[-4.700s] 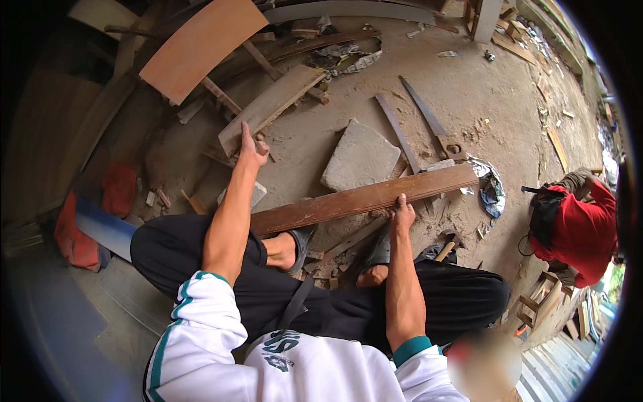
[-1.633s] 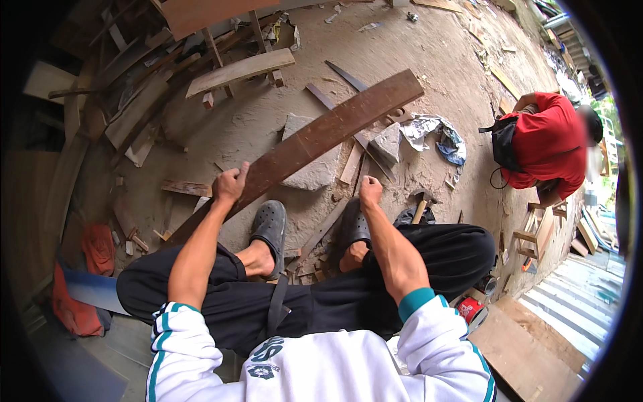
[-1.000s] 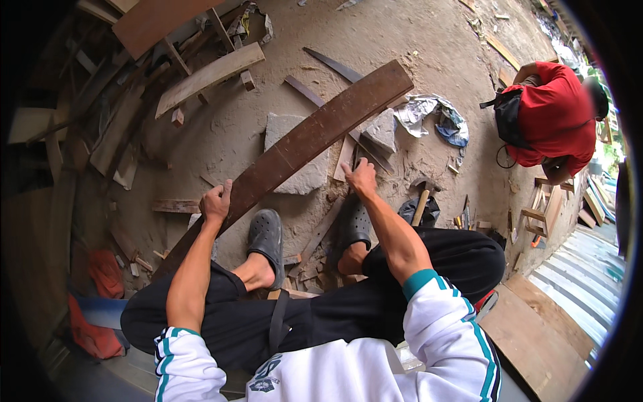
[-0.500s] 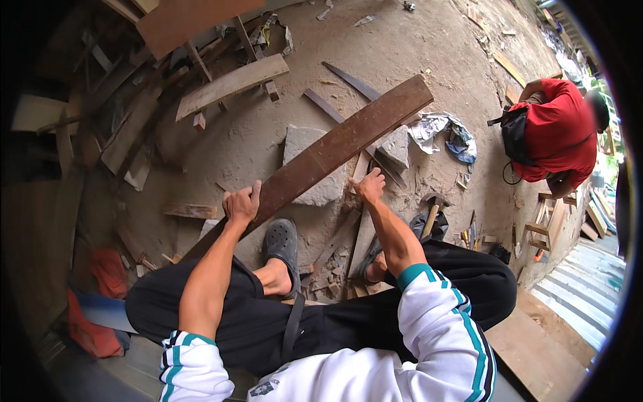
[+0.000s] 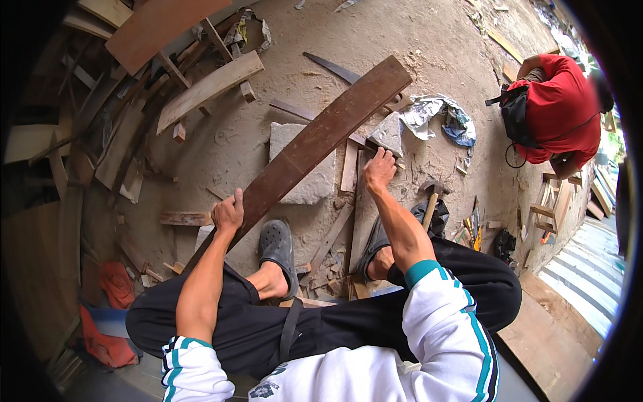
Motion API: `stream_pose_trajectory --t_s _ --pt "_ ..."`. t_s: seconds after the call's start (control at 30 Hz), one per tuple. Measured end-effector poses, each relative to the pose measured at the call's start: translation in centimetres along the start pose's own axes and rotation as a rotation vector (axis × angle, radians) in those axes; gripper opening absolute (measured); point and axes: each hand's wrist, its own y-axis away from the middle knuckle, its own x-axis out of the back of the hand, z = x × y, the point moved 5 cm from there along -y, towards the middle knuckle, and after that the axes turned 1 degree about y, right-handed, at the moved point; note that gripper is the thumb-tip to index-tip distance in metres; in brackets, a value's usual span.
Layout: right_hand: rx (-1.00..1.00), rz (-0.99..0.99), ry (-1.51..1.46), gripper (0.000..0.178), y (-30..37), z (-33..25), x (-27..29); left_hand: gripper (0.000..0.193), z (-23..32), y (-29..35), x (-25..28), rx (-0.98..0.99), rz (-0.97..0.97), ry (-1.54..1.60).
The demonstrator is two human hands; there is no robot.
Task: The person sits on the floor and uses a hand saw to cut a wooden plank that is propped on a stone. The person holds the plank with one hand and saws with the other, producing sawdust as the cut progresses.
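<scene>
A long reddish-brown wooden plank (image 5: pixel 328 141) slants across the view from beside my left knee to the upper right. My left hand (image 5: pixel 228 213) is closed round its lower part, the thumb along the near edge. The plank passes over a pale flat stone block (image 5: pixel 311 184). My right hand (image 5: pixel 380 169) is off the plank, its fingers curled just below a smaller grey stone (image 5: pixel 387 136). Whatever those fingers hold, if anything, cannot be made out. A dark narrow board (image 5: pixel 362 214) lies beneath that hand, beside my right foot.
A hammer (image 5: pixel 431 209) lies right of my foot. Beyond the plank are a handsaw blade (image 5: pixel 331 67) and a crumpled plastic sheet (image 5: pixel 435 117). Stacked lumber (image 5: pixel 127 134) fills the left. At right a person in red (image 5: pixel 556 114) bends near a small wooden frame (image 5: pixel 552 208).
My right hand has shifted slightly up and right, toward the small stone. The view has moved a little, so the plank and my left hand appear further left. My left hand keeps its hold.
</scene>
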Motion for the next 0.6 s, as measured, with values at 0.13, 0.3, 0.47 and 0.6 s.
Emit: stream_pose_trajectory --t_s 0.13,0.3,0.47,0.6 --pt "0.199 -0.227 0.08 0.019 -0.3 0.6 -1.3 0.073 -0.5 -0.2 0.0 0.027 -0.004 0.004" --pt "0.365 -0.214 0.099 0.016 -1.7 2.1 -2.3 0.073 0.1 -0.3 0.3 0.05 -0.029 0.036" --pt "0.335 -0.383 -0.135 0.018 -0.7 3.6 -0.3 0.073 0.3 -0.9 -0.2 0.021 0.011 0.025" --pt "0.301 -0.362 -0.102 0.016 1.1 8.7 4.3 0.073 2.0 -1.0 0.2 0.012 0.015 0.057"
